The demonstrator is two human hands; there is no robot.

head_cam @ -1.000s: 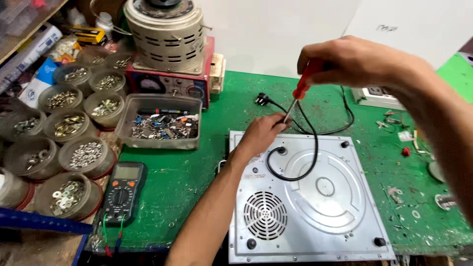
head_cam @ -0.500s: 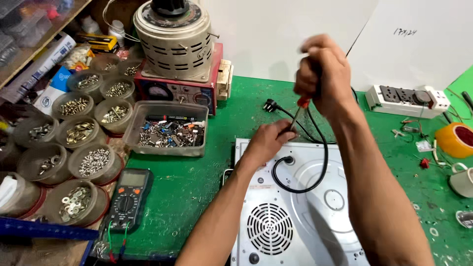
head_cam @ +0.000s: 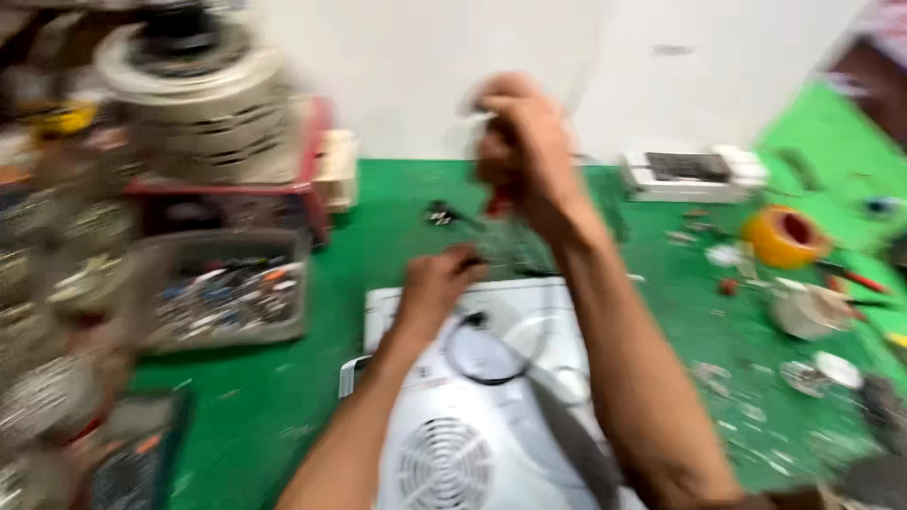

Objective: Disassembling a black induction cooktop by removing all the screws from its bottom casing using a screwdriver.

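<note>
Green bench: right hand grips red-handled screwdriver.

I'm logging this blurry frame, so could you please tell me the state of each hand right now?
Left hand: resting on the white appliance near its black cord; grip cannot be told.
Right hand: closed around a red-handled tool.

A small repair workshop for electric things.

A green work table fills the room up to a white wall. On the far left sits a big round coil machine on a red box. Near it is a clear tray of tiny parts, with blurry round tubs further left. A white cooker lies bottom-up with its fan grille showing. On the right are a white plug strip, an orange tape roll and scattered bits.
</note>
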